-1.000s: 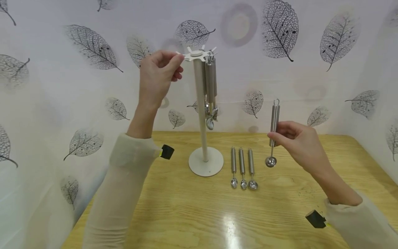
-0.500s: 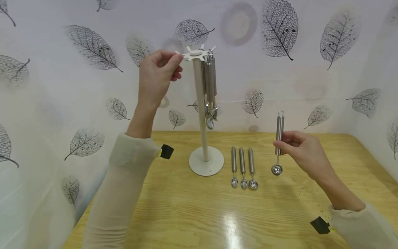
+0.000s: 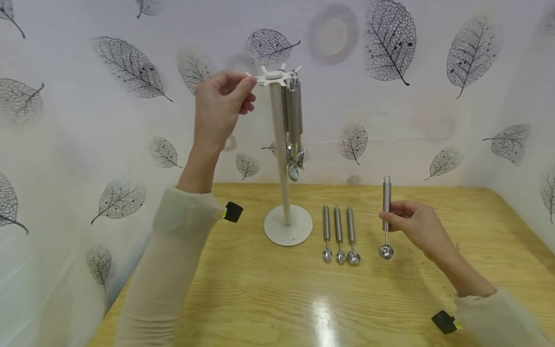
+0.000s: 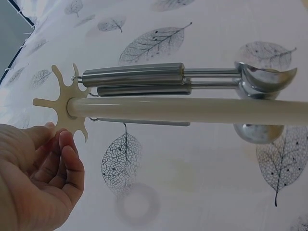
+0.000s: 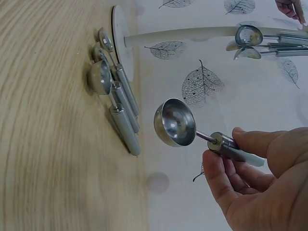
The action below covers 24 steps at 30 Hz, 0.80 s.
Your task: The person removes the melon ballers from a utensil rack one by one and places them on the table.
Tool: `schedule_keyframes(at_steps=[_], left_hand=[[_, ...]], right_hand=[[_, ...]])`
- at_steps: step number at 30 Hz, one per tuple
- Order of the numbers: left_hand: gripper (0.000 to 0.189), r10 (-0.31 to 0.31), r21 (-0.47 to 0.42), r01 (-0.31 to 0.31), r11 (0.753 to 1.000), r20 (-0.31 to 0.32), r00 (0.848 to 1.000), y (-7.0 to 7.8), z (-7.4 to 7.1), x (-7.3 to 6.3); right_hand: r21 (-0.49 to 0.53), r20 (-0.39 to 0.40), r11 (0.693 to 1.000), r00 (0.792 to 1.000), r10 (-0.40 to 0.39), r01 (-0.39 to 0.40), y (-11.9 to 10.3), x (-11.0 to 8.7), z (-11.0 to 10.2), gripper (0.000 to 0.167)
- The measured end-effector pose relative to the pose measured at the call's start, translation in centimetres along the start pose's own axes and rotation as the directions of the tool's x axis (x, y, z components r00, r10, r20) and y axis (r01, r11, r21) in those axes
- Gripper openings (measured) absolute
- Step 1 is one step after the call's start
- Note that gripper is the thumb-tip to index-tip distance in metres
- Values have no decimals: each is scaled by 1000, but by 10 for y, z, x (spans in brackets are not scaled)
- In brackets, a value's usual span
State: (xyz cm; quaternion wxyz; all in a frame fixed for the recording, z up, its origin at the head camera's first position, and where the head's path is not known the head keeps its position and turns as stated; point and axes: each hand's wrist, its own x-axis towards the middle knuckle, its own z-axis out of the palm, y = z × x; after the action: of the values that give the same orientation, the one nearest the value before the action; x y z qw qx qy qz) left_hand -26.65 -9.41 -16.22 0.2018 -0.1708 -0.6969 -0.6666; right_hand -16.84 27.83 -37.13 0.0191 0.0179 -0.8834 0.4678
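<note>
In the head view my left hand [image 3: 222, 106] pinches one arm of the white star-shaped top [image 3: 274, 77] of a utensil stand. The left wrist view shows thumb and fingertips meeting at the edge of that star top [image 4: 61, 103]. Several steel scoops [image 3: 294, 113] hang by their loops from the stand's right side. My right hand [image 3: 419, 230] holds a steel scoop [image 3: 386, 200] by its handle between thumb and fingers, upright with the round bowl down. In the right wrist view this deep bowl [image 5: 175, 122] is apart from the tabletop.
Three steel scoops [image 3: 338, 231] lie side by side on the wooden table [image 3: 260, 294], between the stand's round white base [image 3: 277, 236] and my right hand. Their bowls point toward me. A leaf-patterned wall covering [image 3: 329, 106] stands behind the table.
My right hand has lowered the scoop toward the table, after a small shift to the right. The left hand keeps its pinch on the stand, and the hanging scoops look unmoved.
</note>
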Motion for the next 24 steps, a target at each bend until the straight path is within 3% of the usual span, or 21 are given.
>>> schedule_keyframes(at_steps=[7, 15, 24], left_hand=[[10, 3, -7, -3, 1000, -2, 1000, 0, 0, 1], [11, -1, -1, 1, 1000, -3, 1000, -1, 1, 1], [9, 14, -6, -14, 1000, -4, 1000, -1, 0, -1]], right_hand=[[32, 54, 997, 996, 68, -70, 15, 4, 12, 46], [77, 88, 993, 993, 78, -85, 28, 9, 25, 41], [15, 82, 989, 986, 148, -150, 32, 13, 38, 40]])
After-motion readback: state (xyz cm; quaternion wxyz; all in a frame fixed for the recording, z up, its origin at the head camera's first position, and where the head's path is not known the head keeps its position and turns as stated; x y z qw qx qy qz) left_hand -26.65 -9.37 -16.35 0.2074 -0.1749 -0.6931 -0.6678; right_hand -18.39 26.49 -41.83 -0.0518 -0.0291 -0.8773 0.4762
